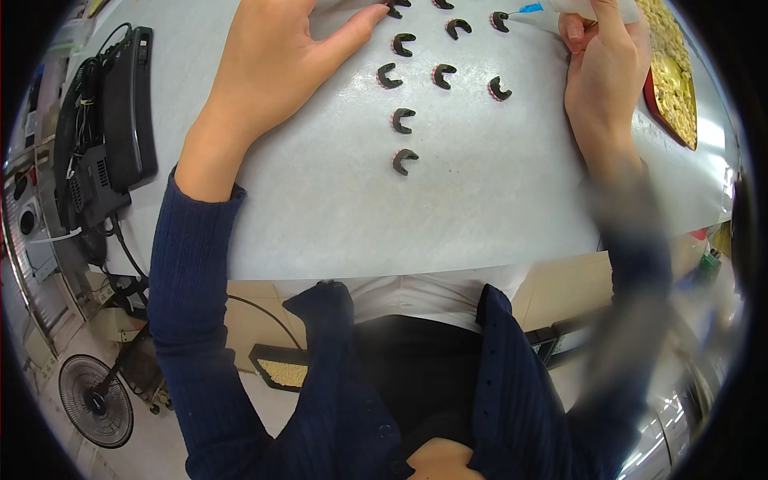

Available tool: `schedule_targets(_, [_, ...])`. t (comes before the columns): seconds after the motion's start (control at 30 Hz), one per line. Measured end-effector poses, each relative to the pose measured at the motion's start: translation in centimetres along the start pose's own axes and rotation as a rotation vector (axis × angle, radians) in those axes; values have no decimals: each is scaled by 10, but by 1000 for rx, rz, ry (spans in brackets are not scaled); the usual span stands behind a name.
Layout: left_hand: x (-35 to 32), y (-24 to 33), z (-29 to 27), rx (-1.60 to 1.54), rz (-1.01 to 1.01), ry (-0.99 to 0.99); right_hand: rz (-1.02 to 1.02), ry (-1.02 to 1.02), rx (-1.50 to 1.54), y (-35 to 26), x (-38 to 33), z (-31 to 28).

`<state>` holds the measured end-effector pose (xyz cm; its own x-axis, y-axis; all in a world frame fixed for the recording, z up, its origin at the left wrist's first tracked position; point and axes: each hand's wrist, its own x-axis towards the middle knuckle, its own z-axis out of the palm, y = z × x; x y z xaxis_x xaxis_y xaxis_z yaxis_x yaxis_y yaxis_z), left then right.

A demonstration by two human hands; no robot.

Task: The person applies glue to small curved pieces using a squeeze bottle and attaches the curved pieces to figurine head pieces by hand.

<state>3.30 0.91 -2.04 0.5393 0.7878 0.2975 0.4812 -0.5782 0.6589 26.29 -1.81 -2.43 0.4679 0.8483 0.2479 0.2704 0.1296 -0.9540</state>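
Observation:
Several small black C-shaped parts lie spread over a white table sheet. My left hand rests flat on the sheet, fingers apart, its thumb tip touching a black part at the top edge. My right hand grips a white squeeze bottle with a blue nozzle. The nozzle tip touches another black part near the top.
A red tray of small yellowish pieces sits at the right. A black device with cables stands at the table's left edge. A floor fan and a second tray are below the table edge.

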Motion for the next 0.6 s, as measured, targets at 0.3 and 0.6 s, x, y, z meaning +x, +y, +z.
schedule_targets(0.3, [1, 0, -1, 52, 37, -11, 157, -233, 853, 8, 6, -3])
schedule_targets(0.6, [2, 9, 1, -103, -123, 3, 28, -320, 269, -3, -1, -8])
